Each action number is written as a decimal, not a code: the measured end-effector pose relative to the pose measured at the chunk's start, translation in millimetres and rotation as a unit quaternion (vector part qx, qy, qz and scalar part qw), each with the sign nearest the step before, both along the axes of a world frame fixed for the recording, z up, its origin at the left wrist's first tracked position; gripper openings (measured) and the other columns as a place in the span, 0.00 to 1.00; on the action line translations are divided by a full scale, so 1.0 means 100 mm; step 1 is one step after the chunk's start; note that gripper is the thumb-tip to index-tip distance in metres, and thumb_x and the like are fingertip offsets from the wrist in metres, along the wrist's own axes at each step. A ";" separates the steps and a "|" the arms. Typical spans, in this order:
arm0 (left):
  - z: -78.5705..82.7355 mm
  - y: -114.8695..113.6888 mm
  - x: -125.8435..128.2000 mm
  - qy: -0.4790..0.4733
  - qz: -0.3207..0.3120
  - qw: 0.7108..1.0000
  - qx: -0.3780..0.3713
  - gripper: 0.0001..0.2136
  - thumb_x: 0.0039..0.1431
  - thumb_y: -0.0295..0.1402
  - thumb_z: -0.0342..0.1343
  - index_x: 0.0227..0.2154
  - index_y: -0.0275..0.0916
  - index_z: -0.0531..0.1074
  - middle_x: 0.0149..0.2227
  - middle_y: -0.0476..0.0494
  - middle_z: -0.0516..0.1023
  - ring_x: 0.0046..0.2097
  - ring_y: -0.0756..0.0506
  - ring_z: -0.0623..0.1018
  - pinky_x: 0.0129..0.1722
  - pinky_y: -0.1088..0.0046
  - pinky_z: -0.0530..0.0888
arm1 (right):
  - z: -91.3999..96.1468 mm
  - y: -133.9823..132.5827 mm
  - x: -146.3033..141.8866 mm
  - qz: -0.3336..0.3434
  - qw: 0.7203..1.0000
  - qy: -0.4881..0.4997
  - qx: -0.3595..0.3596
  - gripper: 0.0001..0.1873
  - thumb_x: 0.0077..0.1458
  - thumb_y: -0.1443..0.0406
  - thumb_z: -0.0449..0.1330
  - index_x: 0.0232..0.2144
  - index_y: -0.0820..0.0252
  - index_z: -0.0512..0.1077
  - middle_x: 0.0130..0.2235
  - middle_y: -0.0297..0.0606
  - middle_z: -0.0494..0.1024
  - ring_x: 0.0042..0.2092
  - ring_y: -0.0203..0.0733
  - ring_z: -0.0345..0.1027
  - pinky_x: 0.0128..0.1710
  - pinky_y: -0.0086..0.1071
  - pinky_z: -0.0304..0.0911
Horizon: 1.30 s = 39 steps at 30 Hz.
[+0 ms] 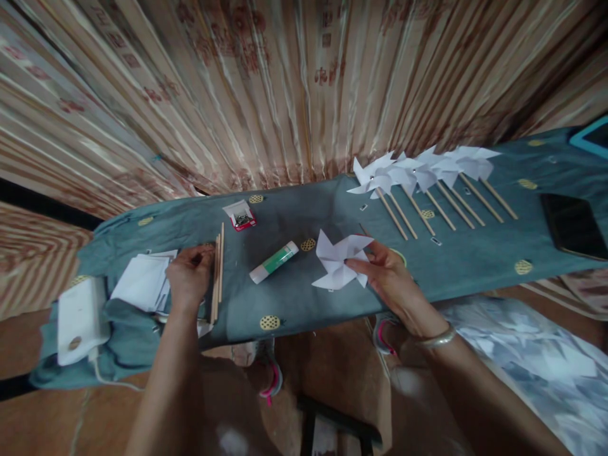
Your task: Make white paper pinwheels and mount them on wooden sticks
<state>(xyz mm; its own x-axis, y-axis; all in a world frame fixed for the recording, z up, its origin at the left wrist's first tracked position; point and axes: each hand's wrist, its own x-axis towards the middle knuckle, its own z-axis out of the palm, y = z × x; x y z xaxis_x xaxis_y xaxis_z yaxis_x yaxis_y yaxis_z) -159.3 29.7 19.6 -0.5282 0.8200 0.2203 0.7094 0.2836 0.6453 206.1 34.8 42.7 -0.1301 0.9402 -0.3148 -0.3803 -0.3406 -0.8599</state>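
Observation:
My right hand pinches a white paper pinwheel by its right side, thumb close to its dark centre. My left hand is closed, fingertips bent down beside several thin wooden sticks. It covers part of the nearest stick, and I cannot see what its fingertips hold, if anything. Just left of that hand lies a stack of white paper squares. Between my hands a green and white glue stick rests on its side. Behind it sits an open small red box with small metal pieces inside.
Several finished pinwheels on sticks lie in a row at the back right. A dark phone is at the right, a white device with a cable at the left. Below the teal-covered table is a dark stool.

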 end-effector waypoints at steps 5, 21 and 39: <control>0.00 -0.07 -0.06 0.089 0.018 0.990 -0.108 0.09 0.53 0.35 0.59 0.34 0.37 0.80 0.36 0.42 0.83 0.38 0.41 0.81 0.39 0.70 0.72 | -0.04 -0.01 0.00 0.004 1.000 -0.003 -0.003 0.28 0.35 0.66 0.75 0.42 0.55 0.74 0.32 0.30 0.84 0.30 0.39 0.78 0.32 0.31 0.72; 0.08 -0.04 -0.02 0.019 0.043 0.991 -0.128 0.11 0.50 0.33 0.59 0.36 0.36 0.80 0.29 0.45 0.81 0.35 0.41 0.80 0.36 0.69 0.70 | -0.07 0.01 -0.05 0.026 1.000 -0.013 0.001 0.31 0.36 0.65 0.76 0.44 0.55 0.71 0.33 0.30 0.84 0.31 0.40 0.78 0.34 0.32 0.72; 0.05 -0.64 1.88 -0.647 -0.207 0.707 -0.194 0.11 0.43 0.40 0.70 0.23 0.37 0.78 0.22 0.48 0.77 0.25 0.52 0.73 0.29 0.78 0.71 | 0.24 -0.58 0.10 0.124 0.967 -0.181 0.130 0.36 0.52 0.66 0.68 0.61 0.51 0.62 0.40 0.35 0.84 0.38 0.39 0.80 0.38 0.30 0.77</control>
